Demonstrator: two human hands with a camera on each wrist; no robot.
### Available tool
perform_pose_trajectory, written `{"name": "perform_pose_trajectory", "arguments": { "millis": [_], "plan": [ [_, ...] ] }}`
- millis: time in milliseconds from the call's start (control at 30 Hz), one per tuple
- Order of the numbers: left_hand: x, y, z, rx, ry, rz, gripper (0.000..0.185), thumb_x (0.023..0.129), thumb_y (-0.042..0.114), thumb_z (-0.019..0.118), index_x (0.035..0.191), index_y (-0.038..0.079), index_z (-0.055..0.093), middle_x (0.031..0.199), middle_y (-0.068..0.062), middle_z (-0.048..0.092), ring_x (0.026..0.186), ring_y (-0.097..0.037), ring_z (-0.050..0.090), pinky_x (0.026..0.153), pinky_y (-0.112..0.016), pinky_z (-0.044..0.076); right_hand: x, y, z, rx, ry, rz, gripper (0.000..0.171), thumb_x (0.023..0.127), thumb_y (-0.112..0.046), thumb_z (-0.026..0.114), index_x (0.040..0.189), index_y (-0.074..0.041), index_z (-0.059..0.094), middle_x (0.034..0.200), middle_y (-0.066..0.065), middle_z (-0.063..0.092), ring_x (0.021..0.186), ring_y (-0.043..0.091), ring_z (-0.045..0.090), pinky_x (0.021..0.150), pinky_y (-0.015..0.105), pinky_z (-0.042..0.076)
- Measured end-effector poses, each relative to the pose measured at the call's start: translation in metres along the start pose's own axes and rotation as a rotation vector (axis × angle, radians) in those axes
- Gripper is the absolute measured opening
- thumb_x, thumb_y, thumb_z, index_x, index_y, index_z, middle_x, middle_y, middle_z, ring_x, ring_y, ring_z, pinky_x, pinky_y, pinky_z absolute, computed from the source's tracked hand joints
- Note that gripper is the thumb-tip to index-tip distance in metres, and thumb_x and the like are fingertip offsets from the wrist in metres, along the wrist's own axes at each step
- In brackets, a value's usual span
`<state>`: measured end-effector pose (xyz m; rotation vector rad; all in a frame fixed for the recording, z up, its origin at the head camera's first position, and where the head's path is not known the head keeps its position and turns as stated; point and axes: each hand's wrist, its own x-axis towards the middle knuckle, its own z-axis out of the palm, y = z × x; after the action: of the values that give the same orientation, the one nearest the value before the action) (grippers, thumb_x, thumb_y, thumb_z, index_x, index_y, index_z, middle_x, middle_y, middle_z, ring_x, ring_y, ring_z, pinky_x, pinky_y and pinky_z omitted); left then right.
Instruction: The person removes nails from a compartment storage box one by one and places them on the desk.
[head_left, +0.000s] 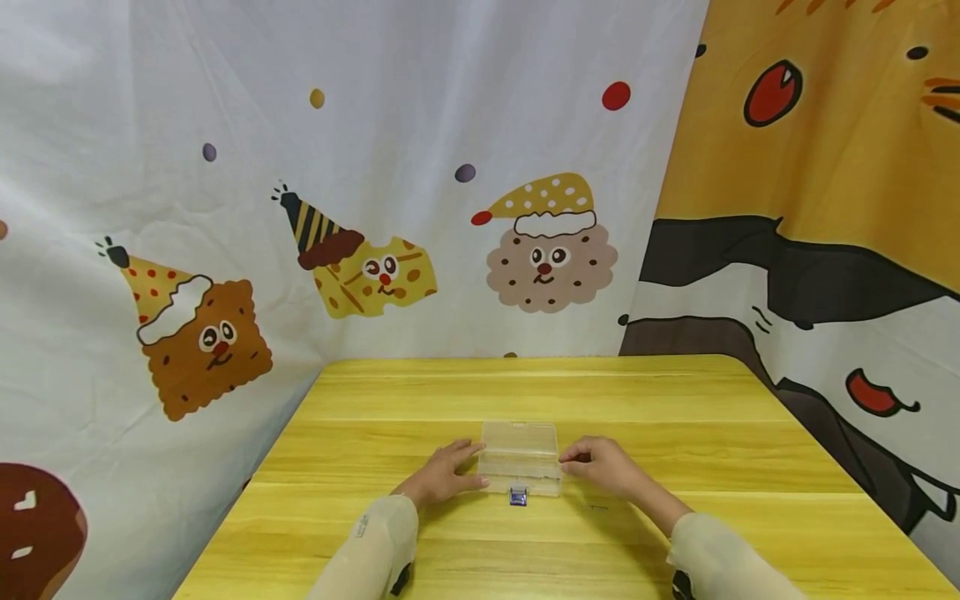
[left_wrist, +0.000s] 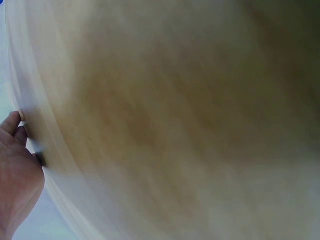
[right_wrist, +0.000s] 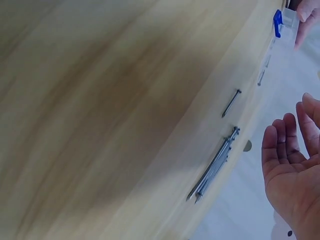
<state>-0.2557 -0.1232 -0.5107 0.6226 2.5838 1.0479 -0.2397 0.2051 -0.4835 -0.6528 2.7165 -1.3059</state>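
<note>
A clear plastic case [head_left: 519, 471] stands with its lid [head_left: 519, 437] raised at the back and a blue latch [head_left: 518, 497] at its front. Against its left end rests my left hand [head_left: 450, 475], fingers and thumb apart along the side; the left wrist view has this hand [left_wrist: 20, 170] at its edge. My right hand [head_left: 600, 462] is by the case's right end, thumb and index tips close together. The right wrist view gives the same hand [right_wrist: 295, 170] with fingers bent; I cannot tell whether anything is between thumb and index. Slim nails [right_wrist: 261, 77] show through the case.
On the wooden table [head_left: 525, 550], a bundle of several metal nails [right_wrist: 215, 162] lies by the right hand, with a single nail [right_wrist: 231, 103] nearer the case. A patterned cloth [head_left: 465, 333] hangs behind the table.
</note>
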Motion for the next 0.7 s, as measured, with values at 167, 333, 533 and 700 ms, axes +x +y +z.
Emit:
{"name": "perform_pose_trajectory", "arguments": {
  "millis": [167,333,533,700],
  "plan": [
    [0.000,0.000,0.000,-0.007,-0.004,0.005,0.072,0.095,0.045,0.065,0.155,0.015,0.038,0.161,-0.020,0.021,0.145,-0.052,0.010,0.109,-0.072,0.012,0.006,-0.002,0.009,0.013,0.002,0.010,0.015,0.092,-0.012,0.071,0.103,-0.002,0.075,0.096,0.000,0.068,0.085,0.014,0.061,0.069,0.025,0.052],
    [0.000,-0.001,0.001,-0.002,-0.001,-0.002,0.072,0.095,0.046,0.066,0.154,0.016,0.038,0.161,-0.019,0.022,0.145,-0.052,0.010,0.109,-0.072,0.013,0.011,-0.005,0.014,0.054,0.014,0.045,0.015,0.093,-0.012,0.071,0.104,-0.003,0.075,0.097,0.000,0.068,0.086,0.016,0.060,0.070,0.026,0.052],
    [0.001,-0.001,0.001,-0.003,0.000,-0.001,0.072,0.095,0.045,0.066,0.154,0.016,0.039,0.160,-0.020,0.022,0.145,-0.052,0.010,0.109,-0.072,0.014,0.018,-0.004,0.022,0.076,0.026,0.047,0.017,0.093,-0.016,0.071,0.106,-0.005,0.075,0.098,-0.001,0.067,0.088,0.016,0.061,0.072,0.027,0.053],
    [0.001,-0.001,0.001,0.001,0.000,0.003,0.072,0.095,0.045,0.066,0.154,0.015,0.039,0.160,-0.021,0.022,0.145,-0.051,0.011,0.110,-0.071,0.012,0.023,-0.004,0.028,0.079,0.030,0.035,0.015,0.093,-0.015,0.072,0.104,-0.006,0.075,0.096,-0.002,0.067,0.088,0.015,0.061,0.073,0.027,0.053]
  ]
}}
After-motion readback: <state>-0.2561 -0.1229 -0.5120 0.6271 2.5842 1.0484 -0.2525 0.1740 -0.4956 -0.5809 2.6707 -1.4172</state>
